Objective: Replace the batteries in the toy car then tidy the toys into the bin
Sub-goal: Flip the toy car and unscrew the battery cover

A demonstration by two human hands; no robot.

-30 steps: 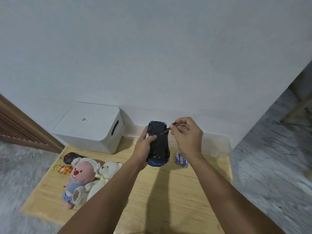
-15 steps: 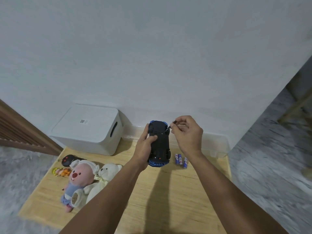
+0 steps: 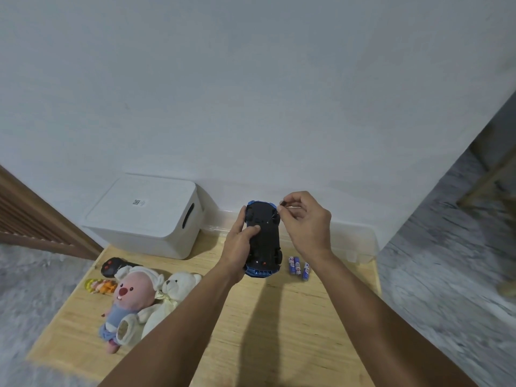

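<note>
My left hand holds a blue toy car upside down above the wooden table, its black underside facing me. My right hand is pinched on a small dark-handled screwdriver at the car's far right corner. Three blue batteries lie on the table just right of the car. A white lidded bin stands at the back left. A pink plush and a white teddy bear lie at the front left.
A black remote control and a small yellow-orange toy lie near the table's left edge. A clear plastic box sits against the white wall at the back right. Grey carpet surrounds the table.
My right hand has drawn the screwdriver back from the car's underside, up and to the right. The left hand keeps the same grip on the car.
</note>
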